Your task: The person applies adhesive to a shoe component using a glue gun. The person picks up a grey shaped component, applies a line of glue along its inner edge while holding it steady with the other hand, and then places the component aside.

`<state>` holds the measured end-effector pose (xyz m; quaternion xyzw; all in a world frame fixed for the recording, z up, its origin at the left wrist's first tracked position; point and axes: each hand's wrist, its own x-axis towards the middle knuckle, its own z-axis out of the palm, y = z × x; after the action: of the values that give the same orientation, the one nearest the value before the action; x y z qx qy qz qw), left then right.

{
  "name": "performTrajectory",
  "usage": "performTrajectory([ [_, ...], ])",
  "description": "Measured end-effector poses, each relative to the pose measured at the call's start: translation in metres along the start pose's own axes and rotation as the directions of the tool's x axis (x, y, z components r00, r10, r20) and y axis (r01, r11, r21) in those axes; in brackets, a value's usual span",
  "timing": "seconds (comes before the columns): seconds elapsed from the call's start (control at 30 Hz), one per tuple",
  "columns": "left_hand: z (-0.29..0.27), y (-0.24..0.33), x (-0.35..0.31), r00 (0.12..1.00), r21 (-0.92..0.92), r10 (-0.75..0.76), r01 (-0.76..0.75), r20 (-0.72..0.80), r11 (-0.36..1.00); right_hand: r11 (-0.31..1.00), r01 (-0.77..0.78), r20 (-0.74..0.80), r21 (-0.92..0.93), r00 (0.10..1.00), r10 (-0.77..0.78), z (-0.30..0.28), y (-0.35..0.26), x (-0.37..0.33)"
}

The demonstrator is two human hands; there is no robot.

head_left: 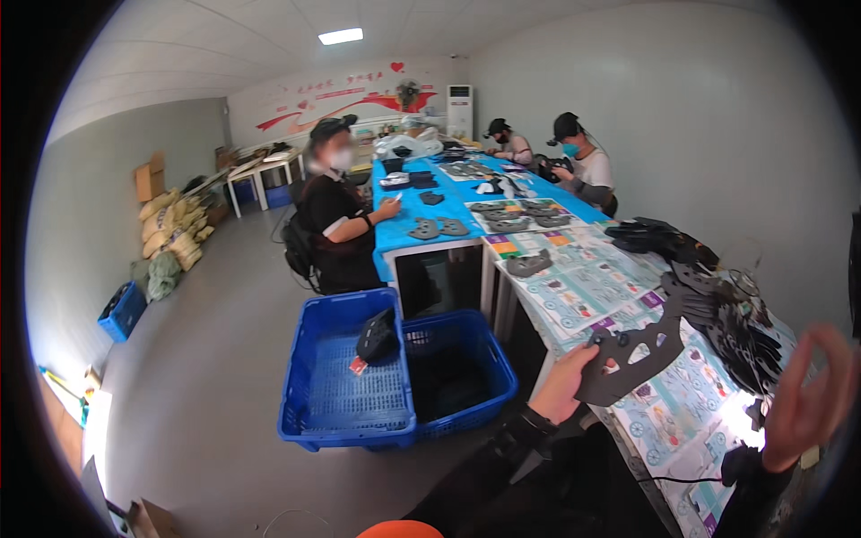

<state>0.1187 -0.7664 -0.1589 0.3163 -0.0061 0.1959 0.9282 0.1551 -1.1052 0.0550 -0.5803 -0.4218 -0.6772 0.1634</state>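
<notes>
Patterned tabletop (665, 423), dark piece (630, 378) rightward from grip of left hand (561, 387), right hand (796, 411) empty.

Dark-grey piece (647, 371); blue crate (336, 394); white-teal bicycle-print tablecloth (574, 291).

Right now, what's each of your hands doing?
Left hand: closed, holding a flat, curved, dark grey piece with cutouts.
Right hand: open, nothing visible in it.

Head-high fisheye — forward and down
</notes>
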Motion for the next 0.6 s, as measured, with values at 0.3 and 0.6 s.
performTrajectory([
  [0.3, -0.016, 0.014, -0.029, 0.741, 0.585, 0.392, -0.672, 0.546, 0.455, 0.816, -0.44, 0.705, -0.376, 0.436, 0.56, 0.08, 0.06, 0.003],
  [0.6, -0.074, -0.039, 0.011, 0.977, 0.647, 0.207, -0.189, 0.049, 0.739, -0.03, -0.487, -0.098, -0.873, 0.115, 0.989, -0.115, 0.368, -0.058],
])
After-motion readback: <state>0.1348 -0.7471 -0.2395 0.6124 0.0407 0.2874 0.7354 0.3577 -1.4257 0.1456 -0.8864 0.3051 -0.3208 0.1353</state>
